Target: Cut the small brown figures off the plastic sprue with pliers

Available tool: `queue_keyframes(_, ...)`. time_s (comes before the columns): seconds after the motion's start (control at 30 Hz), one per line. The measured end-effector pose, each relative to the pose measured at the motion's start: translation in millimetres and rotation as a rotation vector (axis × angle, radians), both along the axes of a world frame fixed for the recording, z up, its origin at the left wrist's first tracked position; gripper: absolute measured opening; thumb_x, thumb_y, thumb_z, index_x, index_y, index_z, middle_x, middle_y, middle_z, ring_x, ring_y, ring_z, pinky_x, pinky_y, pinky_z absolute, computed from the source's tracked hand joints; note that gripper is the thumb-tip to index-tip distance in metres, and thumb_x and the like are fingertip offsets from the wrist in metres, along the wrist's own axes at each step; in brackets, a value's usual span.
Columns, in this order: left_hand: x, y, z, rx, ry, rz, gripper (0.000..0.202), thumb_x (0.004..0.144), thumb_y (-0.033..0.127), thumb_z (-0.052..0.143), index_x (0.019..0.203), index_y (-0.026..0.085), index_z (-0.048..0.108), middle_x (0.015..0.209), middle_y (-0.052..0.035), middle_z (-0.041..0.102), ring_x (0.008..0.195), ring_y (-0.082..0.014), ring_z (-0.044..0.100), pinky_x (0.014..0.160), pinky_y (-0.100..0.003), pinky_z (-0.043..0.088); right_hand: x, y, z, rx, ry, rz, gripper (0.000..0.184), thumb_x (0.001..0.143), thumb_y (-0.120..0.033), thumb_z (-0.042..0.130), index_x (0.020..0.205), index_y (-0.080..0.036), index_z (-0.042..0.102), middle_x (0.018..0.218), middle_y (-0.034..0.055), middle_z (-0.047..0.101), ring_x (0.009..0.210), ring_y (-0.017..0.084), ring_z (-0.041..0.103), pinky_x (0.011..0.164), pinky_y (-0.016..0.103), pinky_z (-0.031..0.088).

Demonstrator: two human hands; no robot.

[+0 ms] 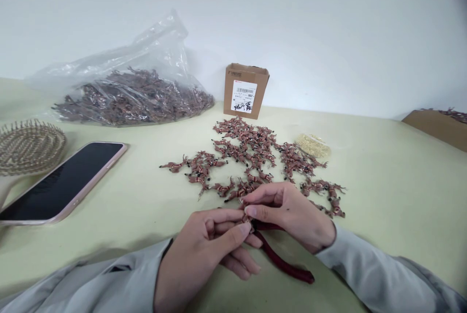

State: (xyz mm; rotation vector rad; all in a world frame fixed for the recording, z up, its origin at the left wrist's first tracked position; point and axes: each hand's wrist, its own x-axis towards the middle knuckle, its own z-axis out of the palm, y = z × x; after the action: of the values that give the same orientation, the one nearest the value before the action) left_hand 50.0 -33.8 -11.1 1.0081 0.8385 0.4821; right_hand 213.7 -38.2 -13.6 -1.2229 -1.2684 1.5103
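My left hand [209, 245] has its thumb and fingers pinched round a small brown reindeer figurine [247, 219], mostly hidden by the fingertips. From the right, my right hand [280, 211] pinches at the same piece with thumb and forefinger. Under and beside both hands lies a pair of pliers with dark red handles [286, 262]; its jaws are largely covered. Just beyond the fingers spreads a loose pile of reindeer figurines [251, 145], brown with reddish-white bands and black tips.
A clear plastic bag [146, 91] full of similar brown pieces lies back left. A small cardboard box [246, 91] stands behind the pile; a small bag of gold-coloured bits [314, 146] sits to its right. Left are a phone [69, 181] and hairbrush [31, 147]; far right, another carton [438, 128].
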Motion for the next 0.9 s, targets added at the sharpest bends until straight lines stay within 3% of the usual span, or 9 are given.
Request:
queue_keyframes(0.43,-0.1,0.4,-1.4,0.01,-0.049,-0.054,0.02,0.077,0.026,0.052,0.09,0.012,0.059,0.073,-0.0053,0.063,0.048,-0.0129,0.061,0.048,-0.024,0.05,0.3,-2.4,2.4,-0.026,0.012,-0.017,0.017,0.064,-0.025,0.067,0.077,-0.013,0.064,0.072,0.0025,0.065,0.063,0.009,0.057,0.061,0.021,0.045)
queue_keyframes(0.73,-0.5,0.9,1.4,0.011,-0.095,-0.117,0.02,0.081,0.028,0.045,0.084,0.012,0.057,0.064,-0.0022,0.057,0.043,-0.0121,0.057,0.044,-0.024,0.045,1.8,-5.0,-0.5,-0.066,0.187,-0.005,0.018,0.071,-0.03,0.062,0.079,-0.014,0.063,0.066,0.0004,0.059,0.062,0.008,0.053,0.062,0.021,0.042)
queue_keyframes(0.9,0.5,1.4,2.6,0.026,-0.088,-0.137,0.024,0.082,0.031,0.042,0.077,0.012,0.056,0.062,-0.002,0.055,0.043,-0.0118,0.056,0.043,-0.023,0.044,1.2,-5.3,1.0,-0.081,0.152,-0.019,0.022,0.065,-0.03,0.067,0.081,-0.015,0.062,0.071,0.0009,0.06,0.063,0.009,0.054,0.061,0.022,0.042)
